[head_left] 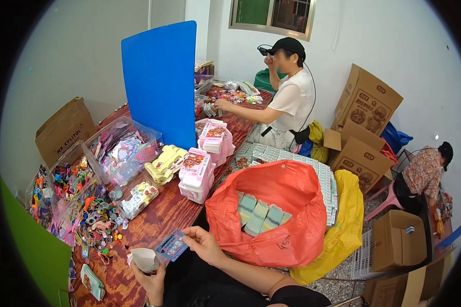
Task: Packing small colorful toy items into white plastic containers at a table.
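In my left hand (152,287), near the table's front edge, is a small white paper box (145,259) with its top gaping upward. My right hand (206,246) pinches a flat blue printed card or packet (171,245) by its right edge, just to the right of the box and slightly above it. What the box contains cannot be made out. A stack of flat green-and-white cartons (92,282) lies on the table to the left of my left hand. Small colourful trinkets (97,215) spread beyond it.
Clear plastic bins (123,148), yellow packets (166,163) and pink boxes (195,171) stand on the reddish table (143,230). A red bag (230,230) of bundled cartons (261,215) is at my right. A blue panel (161,87) rises ahead; two people work beyond.
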The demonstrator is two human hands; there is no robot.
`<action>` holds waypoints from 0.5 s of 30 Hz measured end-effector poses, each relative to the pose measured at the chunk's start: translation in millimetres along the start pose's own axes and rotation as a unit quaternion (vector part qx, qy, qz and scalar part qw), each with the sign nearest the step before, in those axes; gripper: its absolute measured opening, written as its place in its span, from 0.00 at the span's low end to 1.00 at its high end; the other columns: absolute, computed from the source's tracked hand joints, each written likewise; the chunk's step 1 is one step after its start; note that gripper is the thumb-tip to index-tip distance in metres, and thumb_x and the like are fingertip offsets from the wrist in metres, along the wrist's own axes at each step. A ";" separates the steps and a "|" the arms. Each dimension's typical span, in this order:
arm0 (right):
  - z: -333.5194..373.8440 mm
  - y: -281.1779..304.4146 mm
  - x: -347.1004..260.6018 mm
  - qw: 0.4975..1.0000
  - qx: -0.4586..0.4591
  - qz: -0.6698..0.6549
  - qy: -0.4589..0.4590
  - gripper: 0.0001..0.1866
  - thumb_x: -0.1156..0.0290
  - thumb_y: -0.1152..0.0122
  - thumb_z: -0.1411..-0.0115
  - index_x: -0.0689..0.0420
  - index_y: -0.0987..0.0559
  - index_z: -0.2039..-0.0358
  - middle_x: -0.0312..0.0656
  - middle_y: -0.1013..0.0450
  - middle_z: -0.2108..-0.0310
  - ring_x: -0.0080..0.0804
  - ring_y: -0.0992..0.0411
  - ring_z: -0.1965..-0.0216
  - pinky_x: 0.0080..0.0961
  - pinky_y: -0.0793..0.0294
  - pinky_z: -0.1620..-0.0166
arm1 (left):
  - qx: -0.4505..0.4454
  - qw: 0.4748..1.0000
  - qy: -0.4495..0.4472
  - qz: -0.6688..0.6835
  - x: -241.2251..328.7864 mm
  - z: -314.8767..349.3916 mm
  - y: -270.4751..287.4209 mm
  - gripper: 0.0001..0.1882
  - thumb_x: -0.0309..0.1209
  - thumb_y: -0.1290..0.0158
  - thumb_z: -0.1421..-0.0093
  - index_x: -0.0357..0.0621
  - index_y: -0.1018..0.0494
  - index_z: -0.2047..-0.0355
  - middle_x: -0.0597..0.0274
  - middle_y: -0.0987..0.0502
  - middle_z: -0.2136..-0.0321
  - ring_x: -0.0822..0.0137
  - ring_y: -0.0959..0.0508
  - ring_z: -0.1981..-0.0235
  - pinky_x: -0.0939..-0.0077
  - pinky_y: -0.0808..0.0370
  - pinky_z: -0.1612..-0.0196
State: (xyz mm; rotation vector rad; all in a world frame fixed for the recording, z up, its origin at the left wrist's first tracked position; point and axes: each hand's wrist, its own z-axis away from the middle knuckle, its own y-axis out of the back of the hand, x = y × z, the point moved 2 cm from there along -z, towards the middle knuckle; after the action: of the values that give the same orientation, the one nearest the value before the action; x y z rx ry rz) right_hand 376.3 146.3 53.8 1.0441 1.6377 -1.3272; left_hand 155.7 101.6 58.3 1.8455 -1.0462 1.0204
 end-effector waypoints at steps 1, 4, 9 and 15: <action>1.2 -1.9 2.2 1.000 0.001 -0.002 0.000 0.12 0.70 0.43 0.30 0.58 0.25 0.48 0.29 0.24 0.60 0.11 0.30 0.64 0.13 0.32 0.64 | -0.002 1.000 -0.001 -0.001 -1.8 0.5 2.0 0.36 0.23 0.32 0.53 0.36 0.37 0.45 0.57 0.28 0.56 0.65 0.25 0.55 0.70 0.27 0.51; 1.0 -2.0 1.3 1.000 0.008 0.014 -0.009 0.12 0.70 0.42 0.30 0.59 0.25 0.48 0.29 0.25 0.61 0.12 0.31 0.66 0.14 0.31 0.63 | 0.007 1.000 0.004 0.023 0.1 1.5 -1.7 0.36 0.23 0.32 0.53 0.36 0.36 0.45 0.57 0.28 0.56 0.65 0.25 0.55 0.69 0.27 0.51; -1.2 -0.3 0.7 1.000 0.006 0.013 -0.006 0.12 0.70 0.42 0.30 0.58 0.25 0.48 0.29 0.26 0.61 0.12 0.31 0.65 0.14 0.31 0.63 | 0.003 0.999 0.020 0.032 -5.5 0.1 0.2 0.37 0.23 0.32 0.53 0.36 0.37 0.44 0.56 0.29 0.54 0.64 0.26 0.54 0.69 0.28 0.49; -0.2 0.8 -12.2 1.000 0.018 0.004 0.019 0.12 0.71 0.43 0.30 0.58 0.25 0.48 0.30 0.25 0.60 0.12 0.31 0.64 0.13 0.31 0.62 | 0.010 1.000 0.013 0.020 -16.5 2.2 0.6 0.41 0.25 0.30 0.54 0.34 0.38 0.42 0.53 0.31 0.53 0.61 0.27 0.52 0.67 0.28 0.48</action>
State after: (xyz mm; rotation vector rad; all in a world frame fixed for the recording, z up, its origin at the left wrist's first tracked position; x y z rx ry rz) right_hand 381.6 145.1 64.7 1.1017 1.6426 -1.3431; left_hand 150.1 104.2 42.9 1.8302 -1.0647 1.0795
